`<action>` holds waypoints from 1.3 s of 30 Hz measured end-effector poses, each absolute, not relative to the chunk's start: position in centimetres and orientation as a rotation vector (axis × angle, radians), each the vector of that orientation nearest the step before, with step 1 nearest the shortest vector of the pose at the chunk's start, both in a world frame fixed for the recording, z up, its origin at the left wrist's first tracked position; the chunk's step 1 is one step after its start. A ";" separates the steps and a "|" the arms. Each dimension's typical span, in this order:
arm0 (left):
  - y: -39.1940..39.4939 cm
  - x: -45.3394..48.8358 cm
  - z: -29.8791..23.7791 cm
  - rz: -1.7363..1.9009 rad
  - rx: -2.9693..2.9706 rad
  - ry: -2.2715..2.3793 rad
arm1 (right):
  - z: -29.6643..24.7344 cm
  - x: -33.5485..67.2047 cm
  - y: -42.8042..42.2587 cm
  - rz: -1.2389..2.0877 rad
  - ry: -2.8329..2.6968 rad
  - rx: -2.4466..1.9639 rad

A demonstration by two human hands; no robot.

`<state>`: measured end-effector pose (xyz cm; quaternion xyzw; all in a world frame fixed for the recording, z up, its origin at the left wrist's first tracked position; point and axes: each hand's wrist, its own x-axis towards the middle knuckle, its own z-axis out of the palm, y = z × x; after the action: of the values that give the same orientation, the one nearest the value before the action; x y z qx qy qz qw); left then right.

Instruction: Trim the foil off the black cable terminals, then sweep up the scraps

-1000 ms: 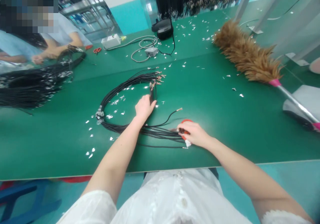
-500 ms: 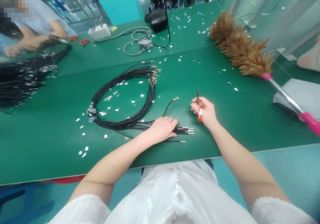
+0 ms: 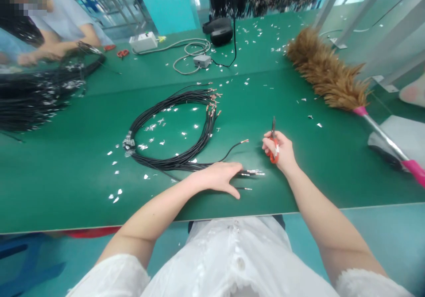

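A coil of black wires [image 3: 172,129] with bare copper ends lies on the green table [image 3: 299,177]. My left hand [image 3: 221,177] lies flat on the wires' near ends, fingers spread, thumb pointing toward me. The stripped tips stick out to its right. My right hand [image 3: 279,152] is closed round red-handled scissors [image 3: 273,140], blades pointing away from me, a short way right of the wire ends. One loose wire end [image 3: 239,144] curls up between the two hands.
Small silver scraps litter the table around the coil. A brown feather duster [image 3: 327,73] with a pink handle lies at the right. A white box, grey cable and black device sit at the far side. Another person handles a large black wire bundle [image 3: 36,98] at far left.
My left hand moved from the coil's far side down onto the wires' near ends and spread flat. My right hand lifted the scissors off the table and moved right.
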<state>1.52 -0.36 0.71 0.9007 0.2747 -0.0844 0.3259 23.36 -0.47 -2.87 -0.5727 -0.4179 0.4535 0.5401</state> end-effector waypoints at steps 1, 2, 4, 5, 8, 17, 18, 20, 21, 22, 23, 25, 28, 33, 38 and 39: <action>-0.6 1.5 0.5 -0.219 2.410 0.727 | -2.8 23.4 -0.5 1.074 -0.997 -1.367; -0.9 1.6 0.4 -0.220 2.462 0.751 | -2.8 23.4 -0.4 1.071 -1.000 -1.373; -1.1 2.0 0.1 -0.232 2.539 0.809 | -2.8 23.5 -0.4 1.066 -1.007 -1.382; -1.2 2.2 -0.1 -0.239 2.564 0.816 | -2.9 23.6 -0.4 1.063 -1.009 -1.384; -0.9 3.0 -0.3 -0.236 2.615 0.808 | -3.2 23.8 -0.3 1.067 -1.006 -1.383; 1.6 0.9 1.5 0.573 1.641 0.898 | -3.2 23.6 -0.7 1.133 -1.033 -1.340; 2.1 0.4 1.7 0.733 1.435 0.859 | -2.9 23.0 -0.7 1.153 -1.080 -1.330; 3.2 -0.7 1.8 1.050 1.077 0.774 | -2.2 21.3 -0.7 1.183 -1.214 -1.271; 3.7 -1.2 1.8 1.180 0.937 0.732 | -1.9 20.4 -0.6 1.178 -1.295 -1.229; 4.1 -1.7 1.7 1.271 0.828 0.691 | -1.7 19.3 -0.4 1.167 -1.389 -1.189; 4.5 -2.1 1.6 1.322 0.751 0.654 | -1.5 18.3 -0.1 1.149 -1.487 -1.156; 4.9 -2.7 1.4 1.349 0.673 0.606 | -1.1 16.3 0.7 1.094 -1.653 -1.126; 4.8 -2.7 1.1 1.343 0.655 0.597 | -0.1 13.8 2.6 1.028 -1.614 -1.099; 3.9 -1.7 1.0 1.293 0.670 0.677 | 2.9 11.2 6.1 1.163 -1.174 -0.924; 3.5 -1.3 1.2 1.303 0.697 0.736 | 4.2 10.3 7.3 1.339 -1.057 -0.839; 3.4 -1.3 1.3 1.309 0.706 0.750 | 4.2 10.3 7.3 1.354 -1.069 -0.844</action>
<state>-1.29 3.40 1.29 0.3135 0.3329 0.5814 0.6729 10.27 7.26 4.19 -0.3602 -0.4560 0.5778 0.5731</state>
